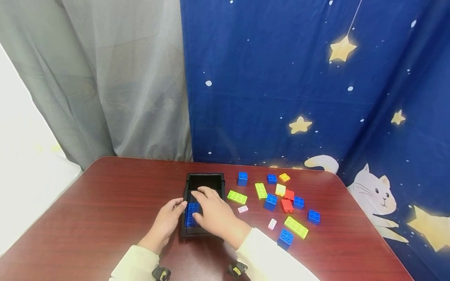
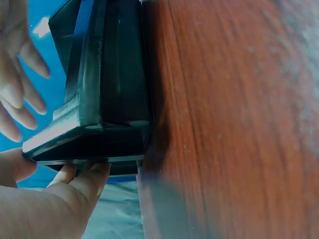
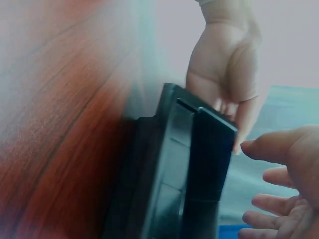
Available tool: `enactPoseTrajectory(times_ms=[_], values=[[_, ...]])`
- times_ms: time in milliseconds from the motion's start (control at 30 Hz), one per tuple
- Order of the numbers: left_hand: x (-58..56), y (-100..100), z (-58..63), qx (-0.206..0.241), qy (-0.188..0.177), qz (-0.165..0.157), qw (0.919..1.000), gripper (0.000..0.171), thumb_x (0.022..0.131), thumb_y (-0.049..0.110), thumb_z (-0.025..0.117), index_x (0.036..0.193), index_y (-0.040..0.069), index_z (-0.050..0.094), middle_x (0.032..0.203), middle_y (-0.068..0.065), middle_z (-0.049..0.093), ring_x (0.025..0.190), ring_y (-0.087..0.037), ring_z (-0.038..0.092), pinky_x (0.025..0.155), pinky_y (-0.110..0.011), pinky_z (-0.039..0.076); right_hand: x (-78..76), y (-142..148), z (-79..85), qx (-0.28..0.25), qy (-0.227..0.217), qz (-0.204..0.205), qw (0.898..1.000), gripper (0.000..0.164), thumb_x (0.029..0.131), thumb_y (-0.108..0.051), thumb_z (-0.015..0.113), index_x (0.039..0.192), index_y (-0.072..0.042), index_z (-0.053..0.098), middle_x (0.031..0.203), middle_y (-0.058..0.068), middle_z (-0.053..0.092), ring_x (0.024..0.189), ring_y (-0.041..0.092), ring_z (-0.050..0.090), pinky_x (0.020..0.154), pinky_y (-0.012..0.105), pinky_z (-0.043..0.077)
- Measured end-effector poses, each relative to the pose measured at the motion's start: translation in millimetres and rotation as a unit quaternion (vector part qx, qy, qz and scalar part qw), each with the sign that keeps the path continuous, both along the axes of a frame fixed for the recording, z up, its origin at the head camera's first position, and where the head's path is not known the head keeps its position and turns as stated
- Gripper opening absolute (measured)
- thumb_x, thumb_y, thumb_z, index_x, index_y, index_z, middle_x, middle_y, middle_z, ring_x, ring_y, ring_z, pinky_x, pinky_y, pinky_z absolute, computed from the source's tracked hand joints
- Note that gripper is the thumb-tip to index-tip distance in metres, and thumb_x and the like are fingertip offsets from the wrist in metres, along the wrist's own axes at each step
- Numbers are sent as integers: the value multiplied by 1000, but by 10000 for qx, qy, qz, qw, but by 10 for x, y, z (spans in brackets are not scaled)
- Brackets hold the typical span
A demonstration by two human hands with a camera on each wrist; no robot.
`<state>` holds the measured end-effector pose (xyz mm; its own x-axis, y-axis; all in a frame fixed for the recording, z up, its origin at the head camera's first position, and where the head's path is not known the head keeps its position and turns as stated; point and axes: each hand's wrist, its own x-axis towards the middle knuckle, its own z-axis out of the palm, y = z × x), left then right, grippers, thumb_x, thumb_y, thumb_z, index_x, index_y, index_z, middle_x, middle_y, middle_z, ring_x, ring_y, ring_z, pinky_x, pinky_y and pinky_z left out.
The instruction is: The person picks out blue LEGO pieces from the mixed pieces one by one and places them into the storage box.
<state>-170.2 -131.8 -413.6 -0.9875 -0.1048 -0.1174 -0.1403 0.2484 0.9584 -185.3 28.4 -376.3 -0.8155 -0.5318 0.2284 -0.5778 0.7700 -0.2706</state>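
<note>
A black plastic bin (image 1: 205, 174) stands on the table, with blue studded toy bricks (image 1: 191, 215) lying inside toward its near left. On the bin's left side, my left hand (image 1: 164, 223) grips the rim. The left wrist view shows the thumb on top and fingers (image 2: 89, 181) tucked under the lip. Over the bin's opening hovers my right hand (image 1: 217, 214), hiding part of the inside. Its fingers (image 3: 274, 204) are loosely spread and hold nothing in the right wrist view.
Right of the bin lie scattered bricks: a lime green one (image 1: 237, 197), a tall blue one (image 1: 242, 178), a pink one (image 1: 243, 209), a red one (image 1: 286, 205), a yellow one (image 1: 280, 190) and several more. Curtains (image 1: 246, 97) hang behind the brown table (image 1: 116, 203).
</note>
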Motion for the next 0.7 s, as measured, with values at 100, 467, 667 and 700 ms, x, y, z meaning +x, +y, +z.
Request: enactPoseTrajectory(times_ms=[100, 467, 667, 700], values=[[5, -1, 2, -17, -2, -12, 10000, 47, 102, 24, 45, 138, -6, 43, 138, -30, 47, 130, -44, 42, 107, -57, 35, 62, 62, 53, -130, 89, 105, 9998, 61, 87, -28, 72, 141, -14, 48, 142, 9, 47, 130, 23, 47, 93, 36, 52], [2, -6, -5, -55, -32, 5, 10000, 47, 102, 25, 45, 138, -6, 43, 138, -30, 46, 129, -44, 41, 106, -58, 35, 302, 274, 227, -569, 190, 312, 9977, 68, 87, -25, 72, 146, -15, 40, 145, 6, 44, 131, 21, 44, 94, 35, 51], [8, -2, 2, -64, -57, -3, 10000, 48, 102, 26, 45, 139, -6, 42, 139, -30, 44, 131, -45, 40, 107, -58, 34, 448, 375, 312, -608, 403, 419, 9965, 68, 86, -25, 74, 145, -17, 42, 145, 5, 43, 130, 20, 45, 93, 35, 53], [9, -2, 5, -59, -59, -1, 10000, 49, 102, 26, 45, 139, -6, 41, 140, -30, 44, 131, -45, 39, 107, -58, 34, 475, 393, 327, -608, 411, 420, 9964, 69, 85, -26, 74, 145, -17, 42, 145, 5, 43, 130, 20, 45, 91, 35, 53]])
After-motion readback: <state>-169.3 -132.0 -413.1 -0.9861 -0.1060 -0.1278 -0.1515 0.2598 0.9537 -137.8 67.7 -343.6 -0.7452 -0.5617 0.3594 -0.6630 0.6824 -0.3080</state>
